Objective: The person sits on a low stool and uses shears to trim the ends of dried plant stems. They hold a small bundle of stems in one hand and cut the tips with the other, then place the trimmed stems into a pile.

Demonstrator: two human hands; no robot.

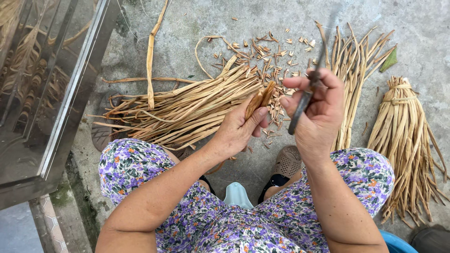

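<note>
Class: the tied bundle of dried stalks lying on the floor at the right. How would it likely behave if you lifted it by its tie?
The bundle would probably feel light for its size: the stalks look dry and thin. It would likely hold together at the tied top while the splayed loose ends droop and swing. Being broad and flat on the floor, it seems unlikely to roll.

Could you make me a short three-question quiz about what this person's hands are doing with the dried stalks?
1. True or false: the left hand holds a short dried stalk piece.
2. What does the right hand grip: A a knife, B a brush, C a rope?
3. Which lies nearer the picture's right edge: the tied bundle or the loose stalk pile?

Key: 1 true. 2 A. 3 the tied bundle.
</note>
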